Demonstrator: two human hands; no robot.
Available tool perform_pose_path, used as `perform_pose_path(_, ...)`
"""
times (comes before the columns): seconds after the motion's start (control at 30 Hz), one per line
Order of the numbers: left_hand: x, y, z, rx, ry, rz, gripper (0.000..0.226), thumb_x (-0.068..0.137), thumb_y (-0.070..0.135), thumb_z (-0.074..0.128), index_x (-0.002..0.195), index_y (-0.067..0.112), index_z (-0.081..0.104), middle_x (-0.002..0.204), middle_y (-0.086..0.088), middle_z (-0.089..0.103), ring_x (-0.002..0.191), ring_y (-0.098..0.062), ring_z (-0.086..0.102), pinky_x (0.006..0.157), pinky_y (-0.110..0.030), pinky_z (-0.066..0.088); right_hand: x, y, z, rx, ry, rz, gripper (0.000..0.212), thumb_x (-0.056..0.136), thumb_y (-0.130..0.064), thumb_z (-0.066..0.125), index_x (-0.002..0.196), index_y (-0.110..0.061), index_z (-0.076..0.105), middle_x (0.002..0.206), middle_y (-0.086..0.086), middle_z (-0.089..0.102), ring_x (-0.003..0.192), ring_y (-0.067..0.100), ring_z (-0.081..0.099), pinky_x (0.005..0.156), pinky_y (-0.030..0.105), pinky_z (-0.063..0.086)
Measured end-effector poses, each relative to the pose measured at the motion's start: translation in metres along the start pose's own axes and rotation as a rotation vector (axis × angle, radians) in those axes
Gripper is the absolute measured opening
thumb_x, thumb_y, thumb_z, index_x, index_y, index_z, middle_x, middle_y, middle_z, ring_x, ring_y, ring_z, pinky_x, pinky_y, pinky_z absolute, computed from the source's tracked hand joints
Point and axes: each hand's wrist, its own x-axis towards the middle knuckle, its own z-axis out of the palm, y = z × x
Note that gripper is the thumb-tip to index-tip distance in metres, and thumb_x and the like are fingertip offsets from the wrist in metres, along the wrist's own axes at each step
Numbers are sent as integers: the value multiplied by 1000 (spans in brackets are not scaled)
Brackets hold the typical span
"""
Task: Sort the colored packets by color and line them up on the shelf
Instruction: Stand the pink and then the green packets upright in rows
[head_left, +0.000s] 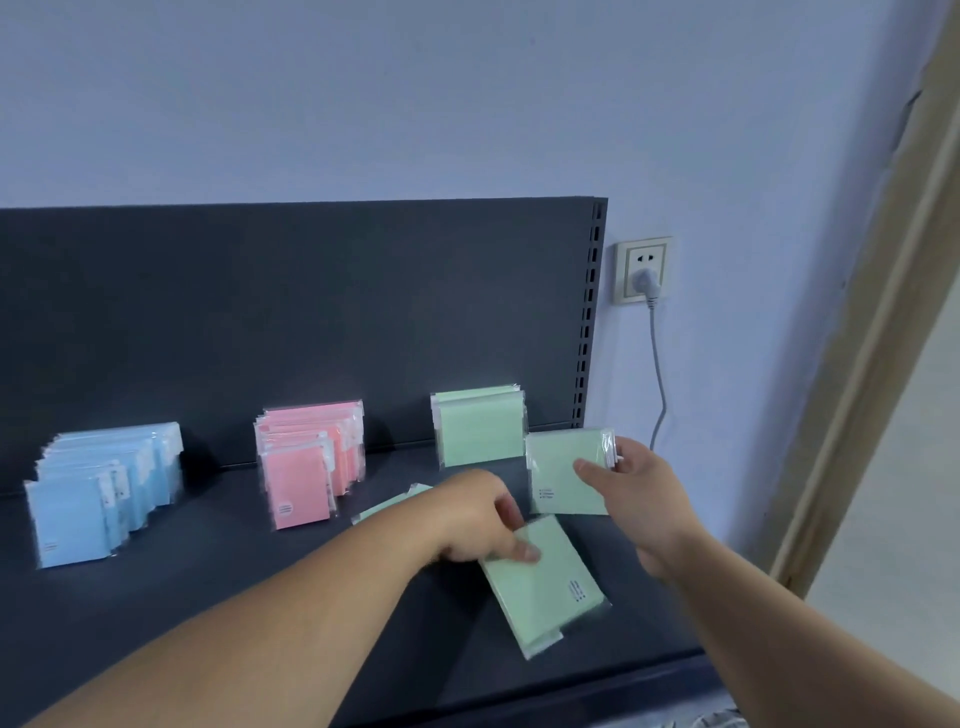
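Shelf (208, 597) front first: the left hand (483, 519) pinches a flat green packet (540, 582) lying there. Just beyond, the right hand (639, 493) grips an upright green packet (566, 473); I would seat it square against the green row (478, 426) behind, edges level, well clear of the pink row (306, 462).

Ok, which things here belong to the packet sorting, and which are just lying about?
Job: blue packets, pink packets, green row, raised green packet in right hand, lower green packet in left hand, loose green packet, shelf.
Just there: wall socket, plug cable, door frame.
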Motion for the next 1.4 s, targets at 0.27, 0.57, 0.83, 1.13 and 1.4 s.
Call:
perform_pose_path(0.27, 4, -1, -15, -361, 507, 219, 50, 69, 24, 85, 108, 31, 55, 109, 19, 54, 85, 2, 50, 73, -15, 39, -15, -19, 7, 95, -297, 6, 21, 88, -16, 70, 108, -16, 65, 99, 7, 74, 87, 21, 73, 80, 44, 60)
perform_pose_path(0.57, 2, -10, -8, -390, 624, 254, 32, 79, 26, 76, 101, 32, 55, 97, 14, 59, 82, -4, 59, 69, -21, 52, -14, -11, 14, 185, -233, -22, 25, 91, -9, 66, 113, -16, 57, 101, 0, 73, 91, 21, 72, 84, 46, 58)
perform_pose_path(0.83, 3, -9, -16, -112, 530, 429, 23, 93, 23, 60, 114, 29, 68, 108, 20, 58, 102, 3, 54, 89, -8, 36, -11, 3, 9, -76, -354, -23, 33, 85, -11, 72, 110, -25, 56, 101, -4, 73, 96, 17, 70, 92, 42, 55)
perform_pose_path(1.13, -15, -40, -62, 412, 13, -255, 48, 84, 45, 66, 117, 10, 62, 112, -3, 63, 93, -21, 59, 76, -28, 48, 1, 1, 19, -110, -270, -32, 31, 87, -15, 69, 111, -30, 56, 102, -9, 70, 95, 11, 68, 81, 31, 55)
perform_pose_path(1.4, -12, -54, -39, 400, 24, -335, 85, 66, 49, 82, 135, 17, 44, 132, -2, 47, 114, -21, 53, 92, -31, 47, 7, 6, 27, -129, -250, 22, 31, 85, -17, 70, 112, -27, 58, 103, -8, 71, 96, 12, 67, 79, 31, 54)
